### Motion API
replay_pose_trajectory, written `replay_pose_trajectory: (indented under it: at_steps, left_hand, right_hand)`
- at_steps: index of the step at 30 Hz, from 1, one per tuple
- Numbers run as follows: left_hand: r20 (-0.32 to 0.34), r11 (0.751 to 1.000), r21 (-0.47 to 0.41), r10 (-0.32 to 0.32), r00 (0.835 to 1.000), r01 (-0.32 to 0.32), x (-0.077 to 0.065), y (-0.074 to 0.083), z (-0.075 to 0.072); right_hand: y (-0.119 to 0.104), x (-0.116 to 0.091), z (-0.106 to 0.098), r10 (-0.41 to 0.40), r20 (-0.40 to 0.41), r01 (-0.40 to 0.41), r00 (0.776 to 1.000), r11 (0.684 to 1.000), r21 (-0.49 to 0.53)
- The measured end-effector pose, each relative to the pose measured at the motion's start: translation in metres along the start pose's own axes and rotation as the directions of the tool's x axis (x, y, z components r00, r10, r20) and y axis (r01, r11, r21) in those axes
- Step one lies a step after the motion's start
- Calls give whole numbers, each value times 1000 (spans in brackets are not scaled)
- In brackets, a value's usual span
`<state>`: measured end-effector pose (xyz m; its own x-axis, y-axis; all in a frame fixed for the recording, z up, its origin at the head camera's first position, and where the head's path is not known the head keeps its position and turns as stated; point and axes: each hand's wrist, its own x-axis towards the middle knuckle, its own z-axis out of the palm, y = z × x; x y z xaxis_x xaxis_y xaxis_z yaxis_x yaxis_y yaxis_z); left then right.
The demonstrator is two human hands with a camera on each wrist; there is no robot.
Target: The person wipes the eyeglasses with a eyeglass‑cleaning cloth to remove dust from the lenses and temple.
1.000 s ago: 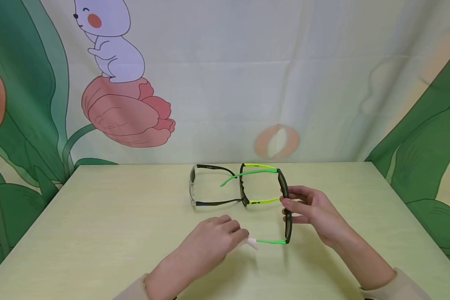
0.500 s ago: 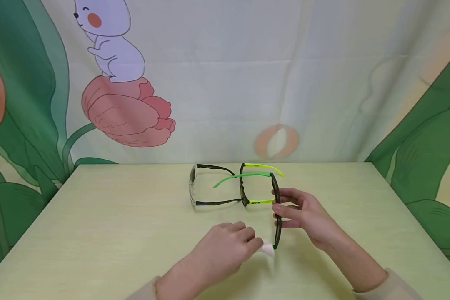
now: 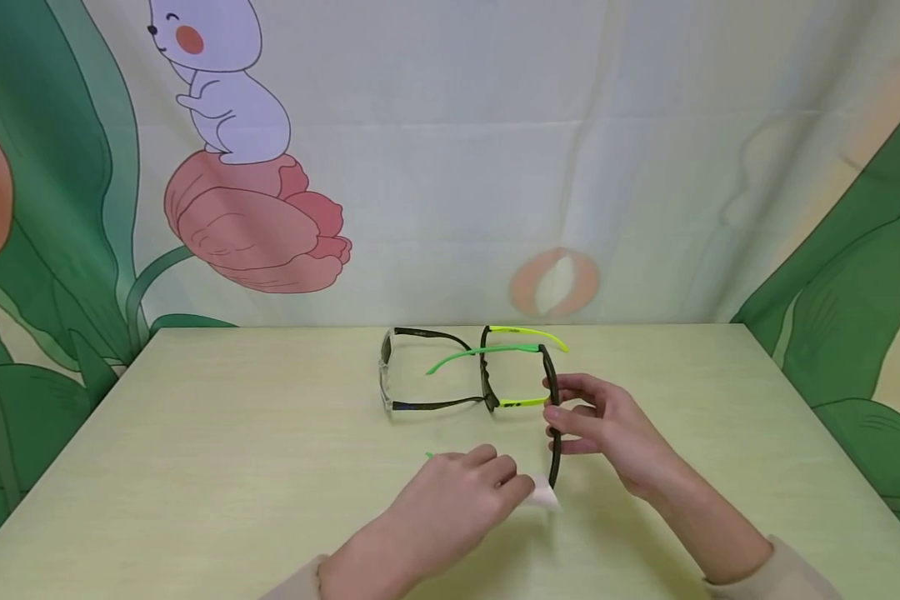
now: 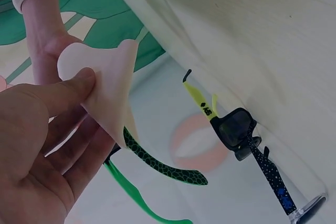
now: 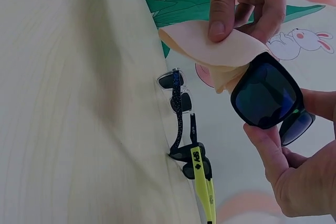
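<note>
My right hand (image 3: 607,433) grips a pair of sunglasses (image 5: 265,95) by the middle of the black front frame, thumb on one side and fingers on the other. The sunglasses have dark lenses and green temples, one of which (image 3: 487,350) stretches left in the head view. With my left hand (image 3: 457,508) I pinch a pale pink cloth (image 4: 107,72) folded over the near temple, right at the hinge end of the frame. The patterned tip of that temple (image 4: 168,170) sticks out below the cloth in the left wrist view.
Behind my hands, sunglasses with yellow temples (image 3: 521,403) and clear-framed sunglasses with black temples (image 3: 431,407) rest unfolded on the pale wooden table (image 3: 217,450). A printed curtain (image 3: 435,167) hangs along the table's back edge.
The cloth in my left hand has slid right along the near green temple to the hinge end. My right hand has shifted slightly left with the sunglasses.
</note>
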<state>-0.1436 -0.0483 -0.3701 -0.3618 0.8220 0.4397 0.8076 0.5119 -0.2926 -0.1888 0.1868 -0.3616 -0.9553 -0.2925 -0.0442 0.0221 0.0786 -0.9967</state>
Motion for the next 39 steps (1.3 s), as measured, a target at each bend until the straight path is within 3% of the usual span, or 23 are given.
replay_pose_trajectory:
  at_steps: [19, 28, 33, 39]
  left_hand:
    - [-24, 985, -131, -116, 993, 112, -16, -21, 5]
    - [-40, 961, -220, -178, 983, 165, -24, -33, 7]
    - [-47, 964, -210, -177, 983, 164, -25, -33, 9]
    - [-79, 984, -136, -128, 989, 117, -22, -29, 8]
  right_hand:
    - [0, -1, -20, 4, -11, -4, 1000, 1000, -7]
    - [-2, -2, -25, -9, 2, 9, 1000, 1000, 9]
    - [-2, -3, -23, -6, -7, 6, 1000, 1000, 14]
    - [-3, -3, -19, -15, -20, 16, 1000, 1000, 21]
